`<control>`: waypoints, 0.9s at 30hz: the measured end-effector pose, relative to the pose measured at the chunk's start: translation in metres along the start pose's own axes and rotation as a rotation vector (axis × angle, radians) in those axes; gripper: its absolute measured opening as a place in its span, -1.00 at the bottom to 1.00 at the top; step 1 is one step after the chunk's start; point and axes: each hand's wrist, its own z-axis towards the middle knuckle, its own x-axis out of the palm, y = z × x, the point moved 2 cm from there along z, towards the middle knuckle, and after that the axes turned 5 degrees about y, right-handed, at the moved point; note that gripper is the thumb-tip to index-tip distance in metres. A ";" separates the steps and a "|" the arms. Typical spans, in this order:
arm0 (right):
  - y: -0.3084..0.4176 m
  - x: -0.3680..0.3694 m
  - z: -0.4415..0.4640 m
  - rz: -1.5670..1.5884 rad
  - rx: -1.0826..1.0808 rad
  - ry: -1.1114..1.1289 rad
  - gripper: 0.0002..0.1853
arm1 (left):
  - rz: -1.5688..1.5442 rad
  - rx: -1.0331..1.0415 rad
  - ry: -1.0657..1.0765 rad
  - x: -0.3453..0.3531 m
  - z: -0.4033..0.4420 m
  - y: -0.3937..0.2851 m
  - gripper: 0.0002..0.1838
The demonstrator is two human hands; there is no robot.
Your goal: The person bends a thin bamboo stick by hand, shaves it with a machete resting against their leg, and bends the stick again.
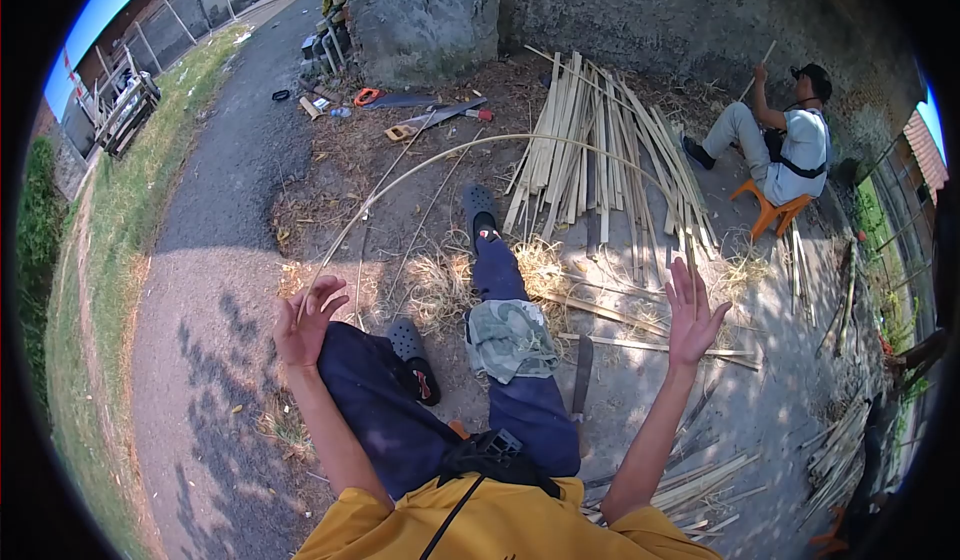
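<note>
A thin bamboo strip (530, 137) arches across the middle of the frame, its 2 ends coming down to the left hand (308, 332) and the right hand (692, 325). Both look unclenched to me: the left with fingers loosely parted, the right spread, palm showing. Bamboo slats (575, 150) fan out at upper centre-right; at upper right a co-worker (803, 145) sits on an orange stool (775, 212). A camouflage cloth (512, 340) covers the person's knee.
</note>
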 end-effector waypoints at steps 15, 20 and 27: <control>0.000 0.002 -0.001 0.029 -0.014 0.031 -0.02 | -0.013 -0.037 -0.102 -0.015 -0.004 0.005 -0.49; 0.005 0.007 -0.001 0.025 -0.015 0.018 -0.02 | -0.029 -0.066 -0.139 -0.019 -0.006 0.007 -0.51; 0.002 0.002 -0.002 -0.066 -0.041 0.066 -0.25 | 0.010 -0.075 -0.169 -0.018 -0.007 0.004 -0.58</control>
